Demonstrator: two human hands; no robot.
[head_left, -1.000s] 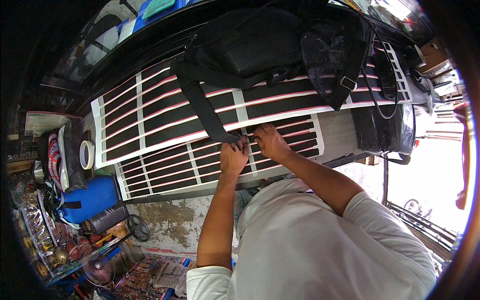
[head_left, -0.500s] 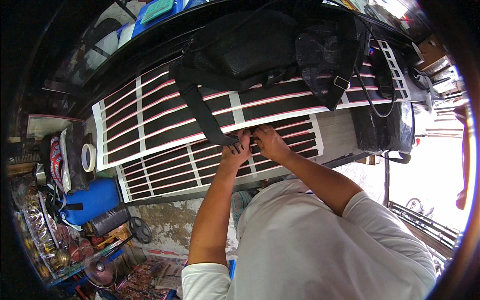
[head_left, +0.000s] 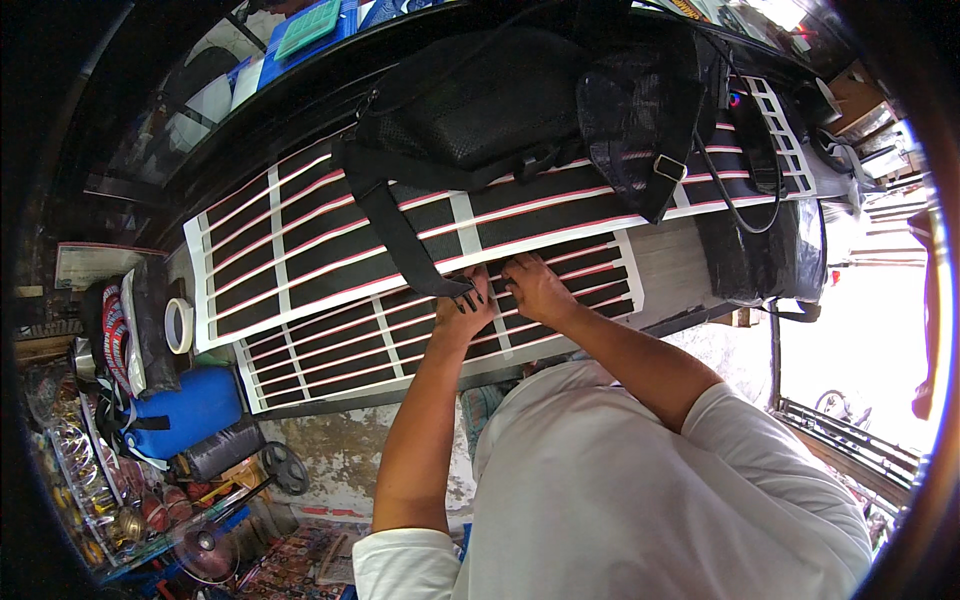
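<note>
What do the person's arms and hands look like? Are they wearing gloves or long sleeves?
No gloves and no long sleeves. Both hands, the left hand and the right hand, are bare, and the forearms are bare up past the elbows. The person wears a plain white short-sleeved T-shirt, its sleeves ending on the upper arms. No watch, ring or bracelet shows on the wrists or fingers.

1. Left hand has been shifted slightly up the white-framed striped panel; its fingers are now laid against the end of the black bag strap.
2. Right hand has been moved a little up and left, closer to the left hand, fingers spread flat on the panel.
</note>
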